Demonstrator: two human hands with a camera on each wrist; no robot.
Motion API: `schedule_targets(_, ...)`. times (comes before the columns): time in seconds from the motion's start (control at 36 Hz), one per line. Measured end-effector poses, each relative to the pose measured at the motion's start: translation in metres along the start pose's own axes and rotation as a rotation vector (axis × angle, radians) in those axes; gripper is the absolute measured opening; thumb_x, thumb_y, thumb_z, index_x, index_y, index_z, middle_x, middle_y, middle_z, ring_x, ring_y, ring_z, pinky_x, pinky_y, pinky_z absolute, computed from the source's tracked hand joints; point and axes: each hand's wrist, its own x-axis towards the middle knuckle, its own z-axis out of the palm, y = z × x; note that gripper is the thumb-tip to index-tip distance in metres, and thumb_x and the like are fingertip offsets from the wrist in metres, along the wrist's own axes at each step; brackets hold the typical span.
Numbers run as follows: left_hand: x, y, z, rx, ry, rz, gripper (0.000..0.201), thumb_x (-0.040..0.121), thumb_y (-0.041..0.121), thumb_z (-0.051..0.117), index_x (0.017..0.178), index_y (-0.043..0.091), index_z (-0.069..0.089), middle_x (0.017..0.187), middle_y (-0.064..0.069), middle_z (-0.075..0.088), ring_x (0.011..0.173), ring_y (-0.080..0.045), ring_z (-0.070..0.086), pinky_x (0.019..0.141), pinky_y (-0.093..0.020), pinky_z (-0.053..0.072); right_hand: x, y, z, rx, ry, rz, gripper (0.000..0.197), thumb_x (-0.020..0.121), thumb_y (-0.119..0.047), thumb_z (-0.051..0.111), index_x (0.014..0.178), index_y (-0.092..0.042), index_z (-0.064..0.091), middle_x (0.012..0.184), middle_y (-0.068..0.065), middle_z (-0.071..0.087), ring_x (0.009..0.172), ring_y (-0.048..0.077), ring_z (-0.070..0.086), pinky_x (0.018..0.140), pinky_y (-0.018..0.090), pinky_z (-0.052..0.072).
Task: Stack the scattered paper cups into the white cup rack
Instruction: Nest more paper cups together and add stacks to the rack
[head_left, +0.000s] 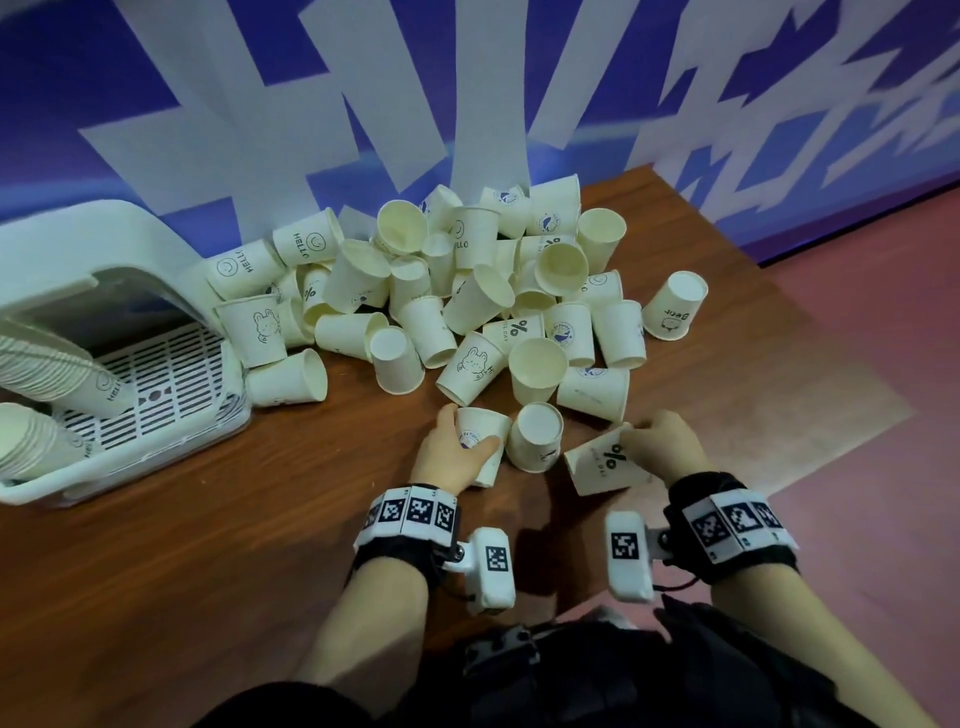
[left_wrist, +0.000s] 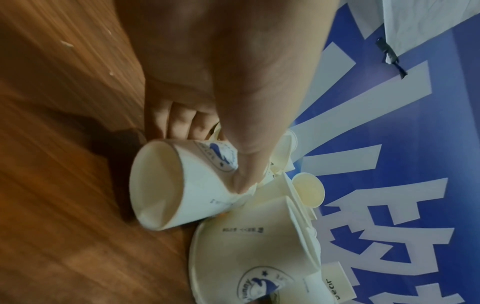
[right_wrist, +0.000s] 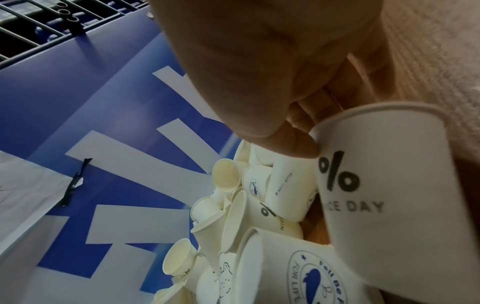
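1. Nearest the wearer, the left hand wraps thumb and fingers round a cream paper cup with a round blue whale badge. The cup lies tipped on the brown wooden table, mouth toward the wearer. The left wrist view shows its rim squashed slightly out of round, which I judge comes from the firm grip.

2. Beside it, the right hand pinches the base end of a cream paper cup printed with a black percent sign, thumb on the wall near the bottom edge. Holding one cup in each hand probably prepares nesting one into the other before carrying them across.

3. Between the two held cups an upturned plain cream paper cup stands on its mouth.

4. Farther off, the heap of scattered cream paper cups lies against the blue and white wall banner.

5. At far left the white plastic cup rack with a slotted floor already holds slanting rows of nested cups, cut off by the frame edge, so their count is unclear.

6. Most fingertips are hidden behind the cups.
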Motion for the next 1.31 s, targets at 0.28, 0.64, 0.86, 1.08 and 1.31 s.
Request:
schedule_targets(0.28, -0.006, -0.005, -0.022, -0.020, 0.073, 0.029, 0.075, 0.084, 0.032, 0.067, 0.146, 0.018, 0.027, 0.143, -0.009, 0.040, 0.130, -0.027, 0.040, 0.101, -0.036, 0.035, -0.024, -0.030, -0.004, 0.091, -0.233, -0.082, 0.010, 0.081, -0.014, 0.056, 0.073, -0.009, 0.060, 0.078, 0.006, 0.062, 0.075, 0.019, 0.056, 0.070, 0.029, 0.044)
schedule_targets(0.64, -0.031, -0.044, -0.083, -0.209, 0.250, 0.058, 0.074, 0.081, 0.031, 0.071, 0.143, 0.020, 0.032, 0.141, -0.006, 0.046, 0.124, -0.024, 0.047, 0.102, -0.043, 0.042, -0.083, -0.084, 0.036, 0.222, -0.473, -0.397, 0.012, 0.088, -0.016, 0.060, 0.077, -0.011, 0.062, 0.078, 0.003, 0.061, 0.076, 0.015, 0.056, 0.069, 0.027, 0.041)
schedule_targets(0.86, -0.057, -0.082, -0.136, -0.310, 0.402, 0.025, 0.057, 0.078, 0.030, 0.075, 0.122, 0.022, 0.040, 0.119, -0.002, 0.054, 0.104, -0.019, 0.054, 0.084, -0.033, 0.046, -0.116, -0.132, 0.070, 0.279, -0.507, -0.472, 0.009, 0.087, -0.008, 0.062, 0.079, -0.013, 0.061, 0.073, -0.001, 0.065, 0.065, 0.007, 0.057, 0.062, 0.020, 0.041)
schedule_targets(1.08, -0.081, -0.122, -0.193, -0.407, 0.551, 0.001, 0.067, 0.078, 0.027, 0.073, 0.132, 0.021, 0.033, 0.119, 0.000, 0.047, 0.102, -0.016, 0.049, 0.077, -0.026, 0.044, -0.152, -0.181, 0.111, 0.312, -0.488, -0.569, 0.004, 0.085, -0.006, 0.063, 0.087, -0.009, 0.063, 0.084, 0.008, 0.065, 0.080, 0.017, 0.058, 0.073, 0.027, 0.042)
schedule_targets(1.31, -0.096, -0.161, -0.245, -0.490, 0.671, -0.012, 0.077, 0.076, 0.024, 0.073, 0.142, 0.018, 0.034, 0.139, -0.003, 0.046, 0.126, -0.021, 0.046, 0.107, -0.040, 0.039, -0.181, -0.232, 0.144, 0.320, -0.427, -0.669, 0.013, 0.085, -0.010, 0.064, 0.098, -0.008, 0.066, 0.091, 0.005, 0.065, 0.083, 0.014, 0.059, 0.074, 0.019, 0.046)
